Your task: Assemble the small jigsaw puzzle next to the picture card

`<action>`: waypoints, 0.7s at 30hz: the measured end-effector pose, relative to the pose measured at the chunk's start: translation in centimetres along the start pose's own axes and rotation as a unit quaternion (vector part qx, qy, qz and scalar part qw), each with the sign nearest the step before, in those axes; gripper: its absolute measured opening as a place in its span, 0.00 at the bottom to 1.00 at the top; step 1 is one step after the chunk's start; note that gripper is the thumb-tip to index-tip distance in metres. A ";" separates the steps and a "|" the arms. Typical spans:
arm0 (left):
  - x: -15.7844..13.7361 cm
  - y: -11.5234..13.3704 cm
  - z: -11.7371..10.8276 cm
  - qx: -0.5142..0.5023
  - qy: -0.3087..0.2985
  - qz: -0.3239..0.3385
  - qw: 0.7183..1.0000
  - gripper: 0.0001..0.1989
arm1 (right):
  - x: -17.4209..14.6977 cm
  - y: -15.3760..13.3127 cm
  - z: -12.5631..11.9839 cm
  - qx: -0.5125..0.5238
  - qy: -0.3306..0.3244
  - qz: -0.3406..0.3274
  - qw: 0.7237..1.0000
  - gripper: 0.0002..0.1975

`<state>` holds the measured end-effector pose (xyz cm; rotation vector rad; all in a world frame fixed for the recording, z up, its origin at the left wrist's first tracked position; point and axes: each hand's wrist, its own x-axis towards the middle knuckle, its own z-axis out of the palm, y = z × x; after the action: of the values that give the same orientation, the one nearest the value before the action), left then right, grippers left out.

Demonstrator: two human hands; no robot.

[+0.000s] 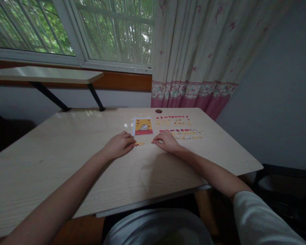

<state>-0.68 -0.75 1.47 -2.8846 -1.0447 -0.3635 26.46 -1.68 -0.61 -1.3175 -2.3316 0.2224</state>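
A few joined yellow jigsaw puzzle pieces (140,144) lie flat on the table, just below a printed picture. At their left end my left hand (119,145) is closed, thumb and fingertips on the piece there. To the right, across a small gap, my right hand (167,141) pinches a small yellow-and-dark puzzle piece (152,142) close to the tabletop. The picture sheet (143,126) shows a white spotted animal on yellow and red. Rows of loose puzzle pieces (180,131), red, yellow and white, lie beyond my right hand, which partly hides the nearest ones.
The light wooden table (73,149) runs to a rounded right corner. A raised shelf (46,75) on dark legs stands at the back left. A cable hole (158,111) sits near the back edge, before a patterned curtain (193,51). A dark chair (285,183) is at the right.
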 end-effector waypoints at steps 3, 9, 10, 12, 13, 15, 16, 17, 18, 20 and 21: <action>0.0 0.1 -0.1 -0.002 0.001 -0.004 1.000 0.14 | 0.6 0.9 -0.9 -0.006 0.036 0.000 0.999 0.09; -0.1 0.0 -0.2 -0.007 0.006 -0.001 1.000 0.14 | 3.6 6.7 -4.1 0.015 0.045 0.082 0.996 0.09; -0.1 0.0 -0.2 -0.005 0.010 -0.002 1.000 0.14 | 4.1 7.9 -4.5 0.019 0.033 0.096 0.995 0.09; -0.1 0.0 -0.2 0.003 0.013 -0.007 1.000 0.14 | 4.8 10.1 -4.9 0.023 0.007 0.111 0.993 0.09; -0.1 0.0 -0.3 0.008 0.013 -0.010 1.000 0.14 | 5.1 10.9 -4.9 0.023 -0.006 0.110 0.994 0.08; -0.2 0.0 -0.3 0.012 0.012 -0.015 1.000 0.14 | 5.5 12.0 -4.8 0.018 -0.029 0.101 0.994 0.07; -0.2 0.1 -0.3 0.013 0.012 -0.017 1.000 0.14 | 5.7 12.3 -4.7 0.016 -0.037 0.096 0.995 0.07; -0.2 0.1 -0.4 0.013 0.012 -0.017 1.000 0.14 | 5.9 12.4 -4.5 0.015 -0.043 0.092 0.995 0.07; -0.2 0.1 -0.4 0.012 0.013 -0.017 1.000 0.14 | 6.0 12.4 -4.4 0.015 -0.048 0.090 0.995 0.07; -0.2 0.1 -0.5 0.008 0.015 -0.016 1.000 0.14 | 6.2 12.4 -4.1 0.019 -0.056 0.089 0.994 0.07; -0.2 0.1 -0.5 0.004 0.017 -0.015 1.000 0.14 | 6.3 12.4 -4.0 0.021 -0.059 0.091 0.994 0.07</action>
<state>-0.84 -1.04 1.91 -2.8481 -1.0813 -0.4072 35.02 9.91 0.50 -1.5351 -2.2881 0.4145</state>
